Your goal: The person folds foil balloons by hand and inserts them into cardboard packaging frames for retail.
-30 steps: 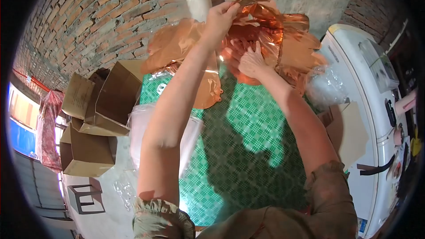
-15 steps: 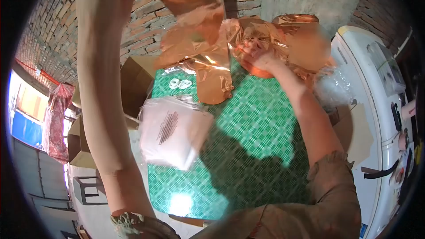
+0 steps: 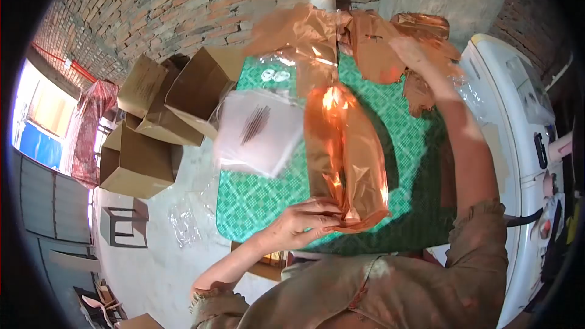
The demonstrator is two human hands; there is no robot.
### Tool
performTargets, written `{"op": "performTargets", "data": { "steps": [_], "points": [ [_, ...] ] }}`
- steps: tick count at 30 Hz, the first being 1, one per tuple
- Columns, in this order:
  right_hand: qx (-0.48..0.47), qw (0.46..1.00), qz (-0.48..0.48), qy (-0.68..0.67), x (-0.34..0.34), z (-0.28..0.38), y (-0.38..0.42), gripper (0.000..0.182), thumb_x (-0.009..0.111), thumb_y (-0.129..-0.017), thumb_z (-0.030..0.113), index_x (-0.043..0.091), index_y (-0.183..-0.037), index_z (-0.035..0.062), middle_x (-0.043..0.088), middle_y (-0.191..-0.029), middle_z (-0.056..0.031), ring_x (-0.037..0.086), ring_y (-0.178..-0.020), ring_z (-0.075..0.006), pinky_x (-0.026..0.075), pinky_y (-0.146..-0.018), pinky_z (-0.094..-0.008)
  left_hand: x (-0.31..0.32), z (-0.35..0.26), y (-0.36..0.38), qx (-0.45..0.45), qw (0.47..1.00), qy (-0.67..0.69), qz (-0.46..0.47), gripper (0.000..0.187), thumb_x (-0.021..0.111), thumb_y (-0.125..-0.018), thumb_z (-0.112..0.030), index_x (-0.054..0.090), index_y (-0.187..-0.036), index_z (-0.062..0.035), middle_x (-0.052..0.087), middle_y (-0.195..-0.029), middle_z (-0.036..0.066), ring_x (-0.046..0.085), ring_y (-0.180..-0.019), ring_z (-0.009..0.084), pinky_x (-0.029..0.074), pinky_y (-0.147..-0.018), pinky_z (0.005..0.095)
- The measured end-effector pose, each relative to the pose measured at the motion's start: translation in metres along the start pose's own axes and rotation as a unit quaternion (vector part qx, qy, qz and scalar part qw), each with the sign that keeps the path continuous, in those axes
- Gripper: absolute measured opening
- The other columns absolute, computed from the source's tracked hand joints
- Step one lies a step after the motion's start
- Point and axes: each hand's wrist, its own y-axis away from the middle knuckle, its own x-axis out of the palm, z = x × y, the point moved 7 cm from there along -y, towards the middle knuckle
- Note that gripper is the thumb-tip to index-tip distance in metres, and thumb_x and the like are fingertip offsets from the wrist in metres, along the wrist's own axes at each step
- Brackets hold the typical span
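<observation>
My left hand is closed on the near end of a shiny copper-coloured foil balloon, thumb and fingers pinching its edge. The uninflated balloon stretches lengthwise over the green checked tablecloth, its far end meeting more foil. At the back of the table my right hand lies on a crumpled pile of the same copper foil. Its fingers are blurred against the foil, so their grip does not show. Left of the balloon sits a stack of clear plastic bags with printed text.
Two small white rings lie near the table's back left. Open cardboard boxes stand on the left, with a clear plastic wrapper on the floor. A white appliance borders the right; a brick wall rises behind.
My left arm has come down from high at the left to the table's near edge, drawing foil toward me. My right hand has shifted right along the foil pile.
</observation>
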Motion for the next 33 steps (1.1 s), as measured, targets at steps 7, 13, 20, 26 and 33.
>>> {"op": "performTargets", "data": {
  "steps": [7,13,20,26,33],
  "points": [
    [-0.075,0.988,0.024,-0.132,-0.035,0.130,0.014,0.032,0.054,-0.100,0.032,0.069,-0.105,0.0040,0.071,-0.103,-0.0160,0.066,-0.101,-0.0383,0.051,-0.089,-0.0483,0.061,0.009,0.060,-0.087,0.959,-0.268,0.036,0.045,0.074,-0.094,-0.035,0.070,-0.133,-0.0136,0.060,-0.143,0.012,0.049,-0.140,0.0318,0.034,-0.112,0.0498],
    [0.018,0.993,0.023,-0.113,-0.050,0.204,0.083,0.030,0.061,-0.099,0.033,0.065,-0.110,0.0059,0.071,-0.108,-0.0113,0.063,-0.110,-0.0333,0.048,-0.094,-0.0457,0.038,-0.008,0.038,-0.098,0.945,-0.312,-0.004,0.072,0.073,-0.088,-0.060,0.065,-0.142,-0.0123,0.058,-0.145,0.019,0.050,-0.138,0.0413,0.034,-0.112,0.0559],
    [0.013,0.996,-0.085,-0.005,-0.096,0.224,0.183,0.053,0.072,-0.094,0.039,0.060,-0.137,0.0098,0.059,-0.136,-0.0147,0.054,-0.126,-0.0332,0.046,-0.099,-0.0498,-0.023,0.050,-0.029,-0.080,0.876,-0.427,-0.211,0.064,0.076,-0.090,-0.040,0.060,-0.141,-0.0054,0.053,-0.148,0.022,0.047,-0.139,0.0455,0.035,-0.114,0.0577],
    [0.084,0.990,-0.098,-0.055,-0.080,0.202,0.231,0.063,0.072,-0.095,0.033,0.050,-0.148,0.0070,0.050,-0.144,-0.0204,0.048,-0.133,-0.0403,0.039,-0.108,-0.0559,-0.074,0.145,-0.099,-0.116,0.812,-0.514,-0.249,0.052,0.073,-0.090,-0.039,0.066,-0.130,-0.0049,0.054,-0.144,0.019,0.044,-0.140,0.0385,0.036,-0.112,0.0531],
    [0.072,0.992,0.075,-0.074,-0.051,0.237,0.261,0.070,0.066,-0.099,0.039,0.042,-0.155,0.0058,0.037,-0.161,-0.0226,0.034,-0.148,-0.0418,0.027,-0.120,-0.0617,-0.054,0.174,-0.154,-0.121,0.819,-0.527,-0.192,0.032,0.070,-0.088,-0.030,0.070,-0.105,-0.0032,0.063,-0.118,0.013,0.055,-0.119,0.0329,0.040,-0.101,0.0470]
  ]
}}
